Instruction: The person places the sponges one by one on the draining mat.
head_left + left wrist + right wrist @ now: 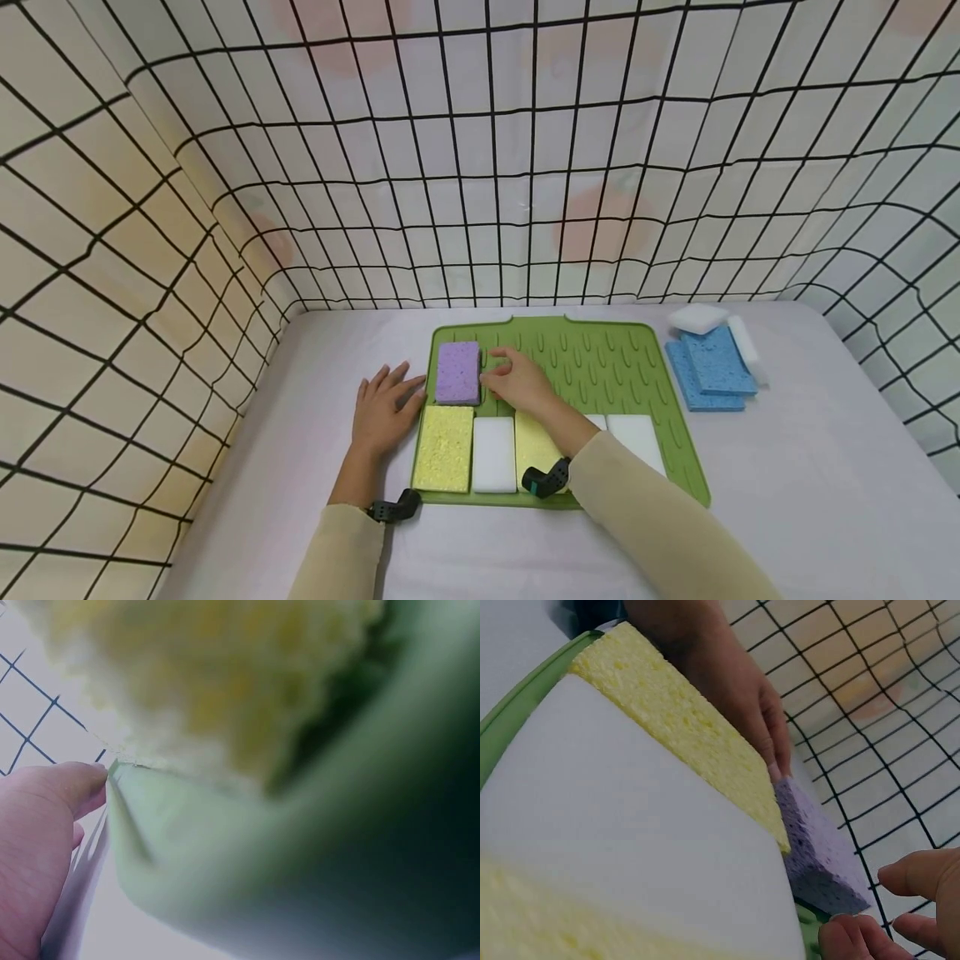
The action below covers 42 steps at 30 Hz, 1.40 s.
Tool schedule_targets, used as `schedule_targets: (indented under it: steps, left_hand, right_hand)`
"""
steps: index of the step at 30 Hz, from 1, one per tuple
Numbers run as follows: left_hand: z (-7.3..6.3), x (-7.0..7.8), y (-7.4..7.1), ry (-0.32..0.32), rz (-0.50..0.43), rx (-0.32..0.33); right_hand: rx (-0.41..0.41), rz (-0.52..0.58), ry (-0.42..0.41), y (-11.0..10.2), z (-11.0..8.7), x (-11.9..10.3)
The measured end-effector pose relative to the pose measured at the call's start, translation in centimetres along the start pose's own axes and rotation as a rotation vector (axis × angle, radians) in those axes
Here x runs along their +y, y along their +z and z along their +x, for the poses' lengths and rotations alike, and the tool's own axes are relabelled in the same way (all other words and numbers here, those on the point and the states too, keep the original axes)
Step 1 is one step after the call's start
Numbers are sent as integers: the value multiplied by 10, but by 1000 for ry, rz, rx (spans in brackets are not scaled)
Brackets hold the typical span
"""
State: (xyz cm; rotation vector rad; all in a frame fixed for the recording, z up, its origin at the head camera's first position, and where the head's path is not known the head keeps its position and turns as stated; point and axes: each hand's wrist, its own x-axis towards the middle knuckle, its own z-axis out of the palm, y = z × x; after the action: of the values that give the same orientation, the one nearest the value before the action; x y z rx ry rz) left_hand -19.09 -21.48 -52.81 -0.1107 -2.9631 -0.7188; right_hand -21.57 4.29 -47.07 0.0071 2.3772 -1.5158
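Note:
A purple sponge (456, 372) lies at the upper left of a green ridged mat (600, 367). Just right of it, my right hand (521, 385) hovers with thumb and fingers apart, nothing between them; the right wrist view shows its fingers (911, 874) beside the sponge's end. My left hand (382, 412) rests spread at the mat's left edge, its thumb (79, 784) at the rim. Along the mat's near side lie a yellow sponge (442, 450), a white block (493, 454), another yellow sponge (531, 442) partly under my right forearm, and more white blocks (633, 437).
Right of the mat, blue sponges (720, 362) overlap in a pile, with a white block (697, 317) behind and another white block (746, 350) along their side. A black wire grid (532, 175) surrounds the back and sides of the white table (795, 467).

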Motion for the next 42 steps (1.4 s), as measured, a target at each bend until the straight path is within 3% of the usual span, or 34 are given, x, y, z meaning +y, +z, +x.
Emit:
schedule_targets:
  steps: [7, 14, 19, 23, 27, 34, 42]
  left_hand:
    - [0, -2, 0, 9, 4, 7]
    - [0, -2, 1, 6, 1, 1]
    - [0, -2, 2, 13, 6, 27]
    - [0, -2, 3, 14, 11, 22]
    - [-1, -2, 2, 10, 13, 12]
    - [0, -1, 1, 4, 17, 15]
    - [0, 2, -1, 2, 15, 0]
  right_hand:
    - [50, 69, -9, -34, -7, 11]
    - [127, 133, -32, -91, -18, 32]
    - [229, 196, -57, -133, -29, 43]
    - [338, 151, -42, -163, -35, 56]
    - [437, 65, 27, -188, -38, 73]
    - [585, 247, 195, -215, -35, 93]
    - [568, 245, 227, -227, -26, 104]
